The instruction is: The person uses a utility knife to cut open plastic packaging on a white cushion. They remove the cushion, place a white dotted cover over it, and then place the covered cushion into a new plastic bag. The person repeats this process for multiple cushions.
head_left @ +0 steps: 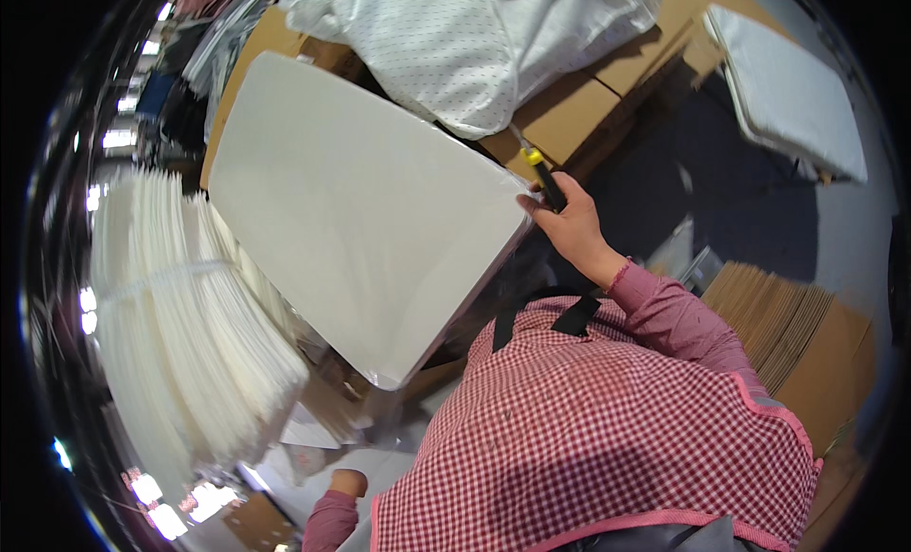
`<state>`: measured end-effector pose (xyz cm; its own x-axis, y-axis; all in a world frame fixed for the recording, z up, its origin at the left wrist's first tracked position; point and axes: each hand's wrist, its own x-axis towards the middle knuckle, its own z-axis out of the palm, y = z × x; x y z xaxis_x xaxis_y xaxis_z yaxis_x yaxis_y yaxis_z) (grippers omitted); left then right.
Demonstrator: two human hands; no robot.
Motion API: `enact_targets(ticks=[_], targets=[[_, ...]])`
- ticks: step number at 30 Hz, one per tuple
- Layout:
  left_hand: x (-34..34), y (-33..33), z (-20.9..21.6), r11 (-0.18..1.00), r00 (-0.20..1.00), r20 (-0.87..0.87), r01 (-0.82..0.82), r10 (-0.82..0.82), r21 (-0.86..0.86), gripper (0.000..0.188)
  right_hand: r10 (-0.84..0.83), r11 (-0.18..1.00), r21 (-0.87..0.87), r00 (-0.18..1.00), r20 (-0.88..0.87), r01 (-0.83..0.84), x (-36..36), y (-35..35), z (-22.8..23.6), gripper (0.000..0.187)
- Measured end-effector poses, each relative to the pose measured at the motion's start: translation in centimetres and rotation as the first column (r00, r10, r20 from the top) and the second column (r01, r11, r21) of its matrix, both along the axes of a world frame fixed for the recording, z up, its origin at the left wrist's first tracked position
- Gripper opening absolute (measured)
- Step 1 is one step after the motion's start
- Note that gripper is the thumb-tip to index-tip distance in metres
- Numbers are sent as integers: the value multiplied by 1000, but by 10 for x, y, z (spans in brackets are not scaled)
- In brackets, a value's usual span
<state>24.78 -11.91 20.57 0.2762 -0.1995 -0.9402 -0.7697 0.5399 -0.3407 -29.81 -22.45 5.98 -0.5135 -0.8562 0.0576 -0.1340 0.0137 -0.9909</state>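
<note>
My right hand (577,231) is closed around a tool with a black and yellow handle (546,180) and a thin metal shaft pointing away from me. Its thumb lies at the near right corner of a large white panel (365,210) with rounded corners. Clear plastic film shows along the panel's right and near edges. Low at the left, my left hand (348,482) is away from the panel; only a small part of it shows past the pink sleeve, and its fingers are hidden.
Pale thin sheets (180,334), strapped in a bundle, stand at the left. Dotted white fabric (446,49) lies over cardboard boxes (560,125) behind the panel. A white padded piece (792,87) is at the far right. Stacked flat cardboard (769,315) stands beside my right arm.
</note>
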Motion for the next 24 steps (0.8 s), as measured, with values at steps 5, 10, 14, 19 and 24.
enact_targets(ticks=[5,10,14,19,24], targets=[[-120,-44,-58,487,531,-641,-417,-554,-767,27,292,936,206,956,-3,-285,3,3,25,47],[-223,-148,-98,301,337,-423,-358,-841,-884,44,442,831,394,896,-41,-392,5,33,37,43],[-249,-188,-92,337,402,-419,-260,-814,-905,47,611,746,434,778,-145,-505,-6,45,56,50],[-261,-186,-92,538,149,-670,-483,-727,-691,34,636,744,514,689,-347,-428,-12,51,77,50],[-255,-210,-95,523,233,-585,-279,-777,-805,18,595,690,668,744,-304,-279,-13,45,78,51]])
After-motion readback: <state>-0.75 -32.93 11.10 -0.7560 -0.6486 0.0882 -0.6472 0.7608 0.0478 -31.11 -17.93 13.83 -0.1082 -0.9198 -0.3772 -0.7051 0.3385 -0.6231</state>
